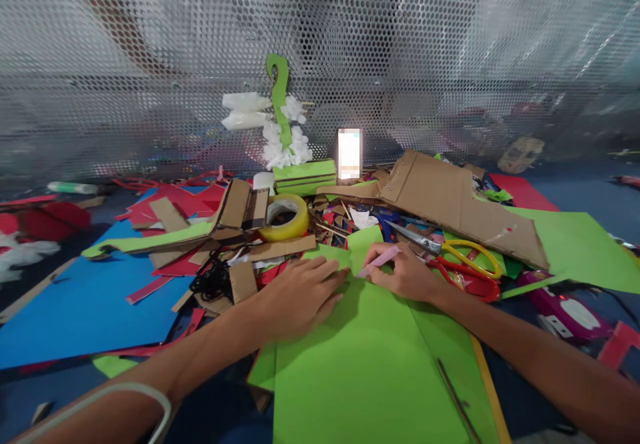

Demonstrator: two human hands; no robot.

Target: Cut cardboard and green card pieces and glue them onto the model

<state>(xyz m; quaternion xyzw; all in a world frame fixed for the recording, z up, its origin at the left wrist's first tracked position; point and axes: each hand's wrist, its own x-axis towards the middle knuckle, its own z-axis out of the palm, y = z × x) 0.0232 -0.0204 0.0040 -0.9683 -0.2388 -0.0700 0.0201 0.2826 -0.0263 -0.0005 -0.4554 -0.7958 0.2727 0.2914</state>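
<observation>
A large sheet of green paper [355, 364] lies before me, its far end under both hands. My left hand [300, 294] rests flat on it, fingers stretched toward the middle. In my right hand [403, 274] is a pink pen [381, 260], slanted with its lower end near the paper. A smaller green piece [364, 241] shows just beyond the hands; how it joins the sheet is hidden. Beside my right wrist lie scissors [445, 247] with yellow and red handles. A thin brown strip [457, 397] sits on the sheet's right side.
Yellow-rimmed tape [295, 224], black string [213, 281] and cardboard scraps crowd the left. Blue paper [100, 297] extends further left. Cardboard [450, 197] and a purple glue gun [570, 307] lie right. A green swan-neck shape [281, 101] and lit phone [349, 153] stand before perforated metal [330, 37].
</observation>
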